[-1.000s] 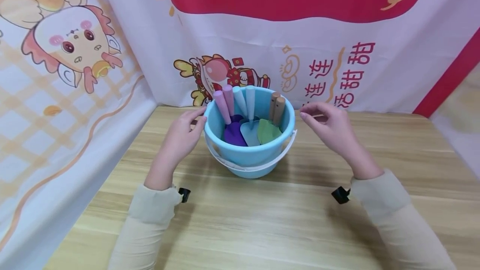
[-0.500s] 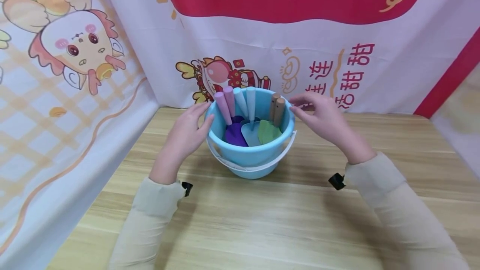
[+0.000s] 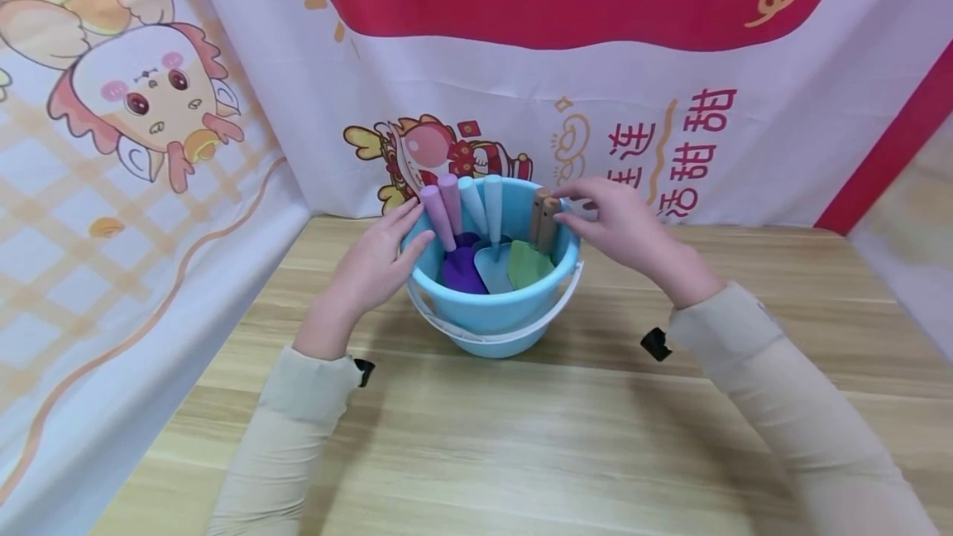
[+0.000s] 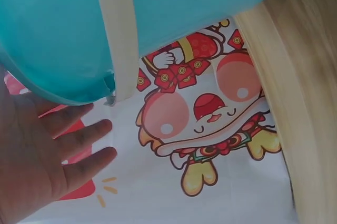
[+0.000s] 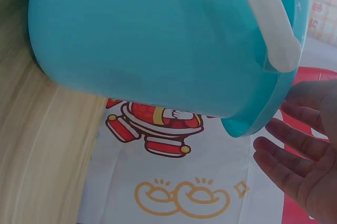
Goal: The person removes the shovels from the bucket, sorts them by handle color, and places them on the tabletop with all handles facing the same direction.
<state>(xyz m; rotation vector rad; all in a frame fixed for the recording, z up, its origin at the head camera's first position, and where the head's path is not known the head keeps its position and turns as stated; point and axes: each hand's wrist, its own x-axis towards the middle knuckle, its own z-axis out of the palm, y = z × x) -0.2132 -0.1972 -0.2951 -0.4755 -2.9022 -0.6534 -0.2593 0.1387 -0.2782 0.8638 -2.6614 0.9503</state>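
Note:
A light blue bucket stands on the table, its white carrying handle hanging down in front. Inside lean several small toy shovels: purple blades with pink handles, a pale blue blade with light blue handles, a green blade below brown handles. My left hand is at the left rim, thumb over it; the left wrist view shows the fingers spread beside the rim. At the right rim, my right hand has its fingertips beside the brown handles.
The wooden table stretches in front of the bucket and to both sides. Close behind hangs a printed white and red cloth. Another patterned cloth borders the left side. A black wrist device sits under the right cuff.
My right hand has come left from beside the bucket to its right rim, near the brown handles. My left thumb has moved in over the left rim. The bucket stays in place.

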